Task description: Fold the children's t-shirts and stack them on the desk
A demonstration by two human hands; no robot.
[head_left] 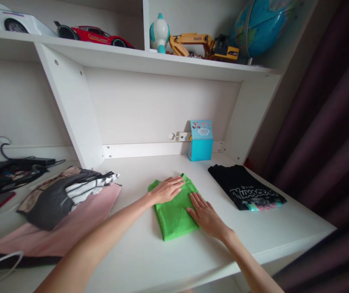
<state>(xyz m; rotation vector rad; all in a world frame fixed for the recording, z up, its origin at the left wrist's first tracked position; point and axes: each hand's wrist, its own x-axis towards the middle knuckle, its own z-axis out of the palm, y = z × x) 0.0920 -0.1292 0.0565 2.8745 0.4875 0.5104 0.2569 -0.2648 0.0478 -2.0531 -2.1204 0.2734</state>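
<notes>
Both hands, left hand (166,190) and right hand (205,215), press flat, open-palmed, on folded green cloth (174,213).

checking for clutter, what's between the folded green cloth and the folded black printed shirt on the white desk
Nothing: in the head view, only bare white desk separates the folded green cloth from the folded black printed shirt.

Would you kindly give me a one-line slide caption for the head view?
Both hands, left hand and right hand, press flat on a folded green garment on a white desk.
</notes>
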